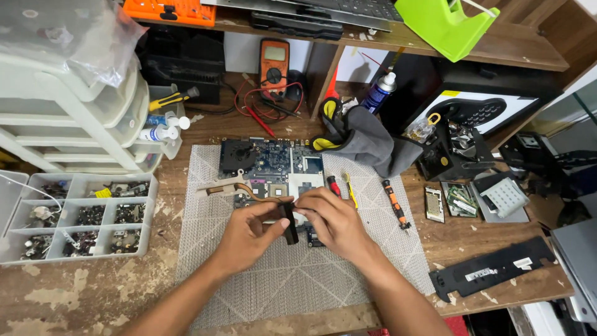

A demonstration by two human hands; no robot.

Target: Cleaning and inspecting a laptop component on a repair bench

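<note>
Both hands meet over the middle of a grey woven mat (292, 274) spread on a worn wooden counter (87, 292). The left hand (249, 233) is curled, its thumb and fingertips pinched on the left side of a small black fin block (289, 223), the end piece of a heat sink whose copper pipe (264, 196) curves away up and to the left to a pale metal bracket (219, 185). The right hand (331, 219) is likewise closed, fingers bent over the top of the same black block from the right, so the block sits gripped between the two hands (its lower end pokes out beneath the thumbs). The heat sink lies across a blue laptop circuit board (273, 163), which rests on the upper part of the mat with a black fan (238, 155) at its left corner.

Just right of the board, on the mat, lie a red-handled screwdriver (334, 185), a thin yellow tool (350, 190) and an orange-and-black screwdriver (395, 203). A grey cloth pouch (367, 140) slumps beyond them. At the left edge of the counter stands a clear compartment tray (87, 214) holding small screws and parts, with white plastic drawers (68, 118) behind it. An orange multimeter (274, 62) with red and black leads leans at the back. A long black plastic strip (494, 269) lies near the right front edge.
</note>
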